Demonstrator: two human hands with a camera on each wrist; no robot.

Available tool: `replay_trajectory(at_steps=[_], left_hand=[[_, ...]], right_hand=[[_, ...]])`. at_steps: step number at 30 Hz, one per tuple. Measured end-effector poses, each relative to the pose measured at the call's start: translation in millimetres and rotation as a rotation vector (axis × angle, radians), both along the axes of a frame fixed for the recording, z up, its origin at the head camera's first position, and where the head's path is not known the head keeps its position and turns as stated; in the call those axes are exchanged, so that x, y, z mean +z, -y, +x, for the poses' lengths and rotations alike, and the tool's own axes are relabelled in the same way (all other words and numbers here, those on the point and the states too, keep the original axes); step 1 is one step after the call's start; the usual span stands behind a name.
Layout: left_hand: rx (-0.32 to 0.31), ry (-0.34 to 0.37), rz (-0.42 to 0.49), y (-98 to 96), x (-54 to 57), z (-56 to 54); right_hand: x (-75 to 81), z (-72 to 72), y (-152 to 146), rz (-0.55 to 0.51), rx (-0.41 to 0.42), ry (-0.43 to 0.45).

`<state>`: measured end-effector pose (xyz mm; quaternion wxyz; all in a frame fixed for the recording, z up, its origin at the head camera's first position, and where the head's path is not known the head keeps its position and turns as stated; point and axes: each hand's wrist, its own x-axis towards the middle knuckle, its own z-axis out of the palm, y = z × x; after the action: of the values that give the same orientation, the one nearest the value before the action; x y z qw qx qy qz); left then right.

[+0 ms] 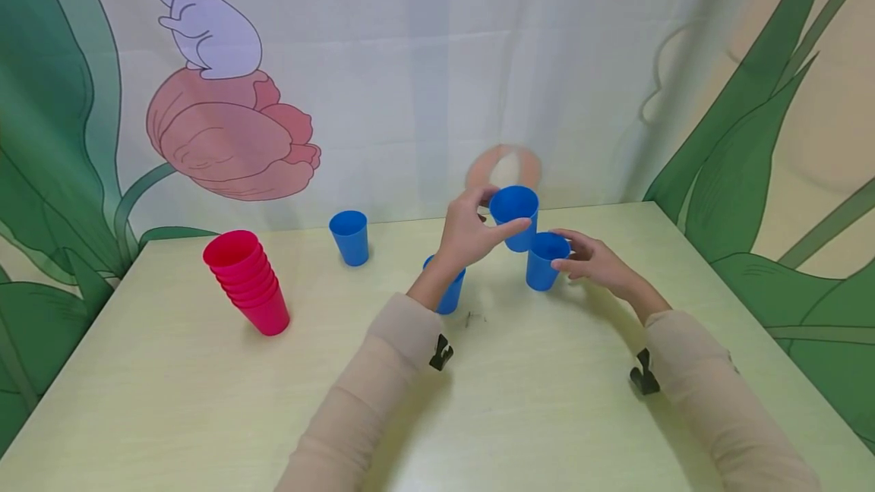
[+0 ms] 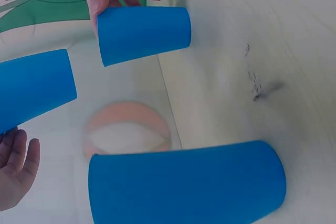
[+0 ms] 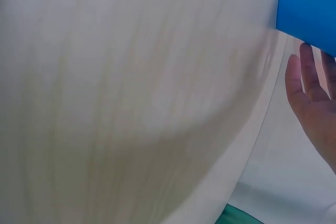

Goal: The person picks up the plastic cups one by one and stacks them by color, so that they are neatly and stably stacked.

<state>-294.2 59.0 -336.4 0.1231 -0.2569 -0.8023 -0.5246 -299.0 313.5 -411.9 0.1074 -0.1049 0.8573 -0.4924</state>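
My left hand (image 1: 466, 230) grips a blue cup (image 1: 523, 240) between thumb and fingers, holding it upright and raised above the table. Just right of it and lower, a second blue cup (image 1: 540, 272) is held by my right hand (image 1: 603, 264), thumb on the near side and fingers round the far side. The two cups overlap in the head view. Behind my left wrist stands a third blue cup (image 1: 451, 294), partly hidden by the forearm; it looks large in the left wrist view (image 2: 184, 187). In the right wrist view, fingers lie against a blue cup (image 3: 310, 17).
Another blue cup (image 1: 351, 241) stands alone near the back edge of the pale table (image 1: 171, 386). At the left, a leaning stack of several nested red cups (image 1: 256, 287) stands on the table. A printed curtain (image 1: 383, 97) hangs right behind the table.
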Motion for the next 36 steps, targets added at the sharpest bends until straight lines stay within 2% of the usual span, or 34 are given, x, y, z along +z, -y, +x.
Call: replay_trajectory(at_steps=[10, 19, 26, 36], left_hand=[[0.003, 0.028, 0.028, -20.2, -4.6, -5.4], [-0.024, 0.037, 0.044, -34.1, -10.9, -9.5], [-0.035, 0.073, -0.004, -41.8, -14.9, -8.8], [-0.062, 0.137, -0.098, -49.5, -30.2, -14.6]], right_hand=[[3.4, -0.6, -3, -0.021, 0.022, 0.045], [3.3, -0.9, -2, -0.031, 0.015, 0.062], [1.5, -2.6, -2, -0.038, 0.019, 0.054], [3.5, -2.3, -2, -0.051, 0.034, 0.059]])
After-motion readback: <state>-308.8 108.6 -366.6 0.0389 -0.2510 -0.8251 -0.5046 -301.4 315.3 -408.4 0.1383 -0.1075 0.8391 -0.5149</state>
